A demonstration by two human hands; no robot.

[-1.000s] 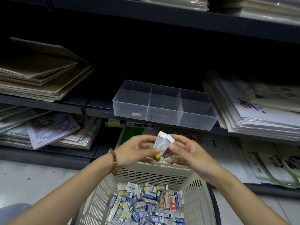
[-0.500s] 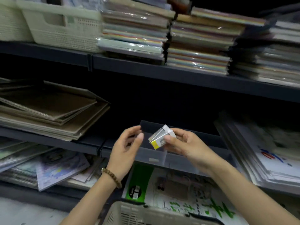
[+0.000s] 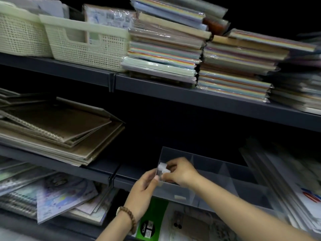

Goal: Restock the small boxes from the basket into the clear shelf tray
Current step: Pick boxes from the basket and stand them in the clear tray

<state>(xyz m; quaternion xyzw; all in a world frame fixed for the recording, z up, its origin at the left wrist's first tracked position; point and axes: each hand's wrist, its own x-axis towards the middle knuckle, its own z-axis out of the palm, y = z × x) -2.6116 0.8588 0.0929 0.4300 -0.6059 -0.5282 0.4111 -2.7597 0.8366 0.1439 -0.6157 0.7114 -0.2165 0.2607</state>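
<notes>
Above clear tray (image 3: 243,173) on dark shelf (image 3: 104,173); both hands' fingers (image 3: 165,175) pinching small boxes (image 3: 162,168).

Clear glossy plastic tray (image 3: 225,173), matt dark shelf (image 3: 191,98), wooden bead bracelet (image 3: 129,217)

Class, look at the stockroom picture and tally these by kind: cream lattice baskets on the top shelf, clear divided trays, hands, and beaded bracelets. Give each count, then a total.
Cream lattice baskets: 2
Clear tray: 1
Hands: 2, left hand and right hand
Beaded bracelet: 1
Total: 6
</notes>
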